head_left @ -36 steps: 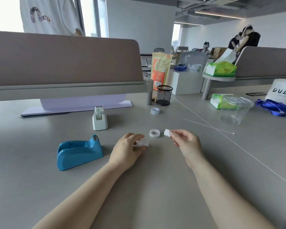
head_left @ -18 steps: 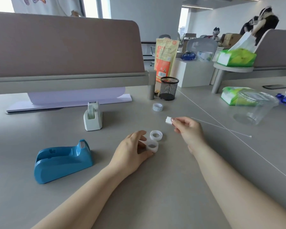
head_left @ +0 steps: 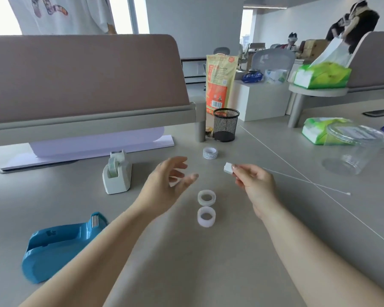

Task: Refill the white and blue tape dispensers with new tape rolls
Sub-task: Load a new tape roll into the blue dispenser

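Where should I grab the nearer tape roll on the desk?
Probably from above: the nearer roll lies flat, hole up, close to the other roll behind it. Pinch its free left and right walls with the open left hand; the right hand pinches a white piece.

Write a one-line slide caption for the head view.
Right hand pinches a small white block; open left hand hovers beside two translucent tape rolls.

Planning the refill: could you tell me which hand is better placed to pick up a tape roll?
Probably the left hand: it is open and empty, close to the middle tape roll, while the right hand pinches a small white piece.
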Motion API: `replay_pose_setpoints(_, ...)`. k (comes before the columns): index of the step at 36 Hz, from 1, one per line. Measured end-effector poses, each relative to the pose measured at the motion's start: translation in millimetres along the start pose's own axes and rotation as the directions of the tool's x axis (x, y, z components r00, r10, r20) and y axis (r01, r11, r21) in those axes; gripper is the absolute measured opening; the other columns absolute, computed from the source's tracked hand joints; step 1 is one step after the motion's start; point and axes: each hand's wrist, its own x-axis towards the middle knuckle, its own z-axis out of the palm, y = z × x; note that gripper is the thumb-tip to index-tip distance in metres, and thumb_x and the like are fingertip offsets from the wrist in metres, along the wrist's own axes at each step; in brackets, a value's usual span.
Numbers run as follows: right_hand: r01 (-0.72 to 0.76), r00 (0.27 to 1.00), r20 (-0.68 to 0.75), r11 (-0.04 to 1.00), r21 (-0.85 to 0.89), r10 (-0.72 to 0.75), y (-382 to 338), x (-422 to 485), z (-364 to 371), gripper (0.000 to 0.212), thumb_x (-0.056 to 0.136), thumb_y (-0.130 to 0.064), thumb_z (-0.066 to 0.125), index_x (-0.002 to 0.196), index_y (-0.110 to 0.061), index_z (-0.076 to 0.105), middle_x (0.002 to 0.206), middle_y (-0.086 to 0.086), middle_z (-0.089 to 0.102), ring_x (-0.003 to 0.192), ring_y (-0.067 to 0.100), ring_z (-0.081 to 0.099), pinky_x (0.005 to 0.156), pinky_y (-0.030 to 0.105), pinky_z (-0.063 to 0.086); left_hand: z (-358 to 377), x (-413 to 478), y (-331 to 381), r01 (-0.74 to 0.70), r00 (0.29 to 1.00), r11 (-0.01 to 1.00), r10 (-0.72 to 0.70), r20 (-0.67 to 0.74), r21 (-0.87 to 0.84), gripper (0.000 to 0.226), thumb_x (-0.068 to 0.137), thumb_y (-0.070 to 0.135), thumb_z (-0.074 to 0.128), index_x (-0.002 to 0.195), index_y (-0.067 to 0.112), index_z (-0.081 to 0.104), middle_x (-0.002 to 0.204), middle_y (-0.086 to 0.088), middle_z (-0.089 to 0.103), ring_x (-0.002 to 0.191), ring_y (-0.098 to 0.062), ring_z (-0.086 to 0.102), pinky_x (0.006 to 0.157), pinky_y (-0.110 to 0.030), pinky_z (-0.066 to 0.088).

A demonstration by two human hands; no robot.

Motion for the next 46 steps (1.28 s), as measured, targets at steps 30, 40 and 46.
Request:
replay_pose_setpoints(30,0.098,0.991,0.089,0.995,-0.016,-0.096,-18.4,-17.1,9.7,0.007,0.085,-0.017,0.066,0.084,-0.023,0.069,0.080,-0.007,0.069,0.070,0.001,0.061,0.079,0.024,0.048,19.4,10.6,14.4,0.237,0.957,0.969,-0.245,-0.156,-0.067,0.018,0.086,0.033,0.065,0.097,0.020,0.062,0.091,0.006,0.065,0.074,0.000,0.058,0.060,-0.015,0.042)
replay_pose_setpoints(40,0.128,0.944,0.293,0.986,0.105,-0.153,-43.5,-116.3,78.0,0.012,0.086,-0.018,0.065,0.095,-0.013,0.070,0.080,-0.008,0.068,0.069,-0.002,0.058,0.065,0.015,0.047,-80.9,-123.7,46.2,0.108,0.928,0.917,-0.232,-0.293,-0.385,0.009,0.083,0.020,0.067,0.091,0.017,0.064,0.080,0.007,0.067,0.072,-0.001,0.060,0.066,-0.011,0.045)
replay_pose_setpoints(46,0.124,0.898,0.401,0.978,0.169,-0.183,-40.9,-173.0,121.5,0.007,0.084,-0.020,0.066,0.089,-0.022,0.071,0.085,-0.009,0.072,0.076,-0.001,0.062,0.080,0.025,0.050,-114.9,-170.9,28.8,0.118,0.911,0.896,-0.269,-0.312,-0.428,0.014,0.085,0.017,0.064,0.094,0.007,0.063,0.088,-0.016,0.072,0.078,-0.013,0.063,0.067,-0.014,0.045)
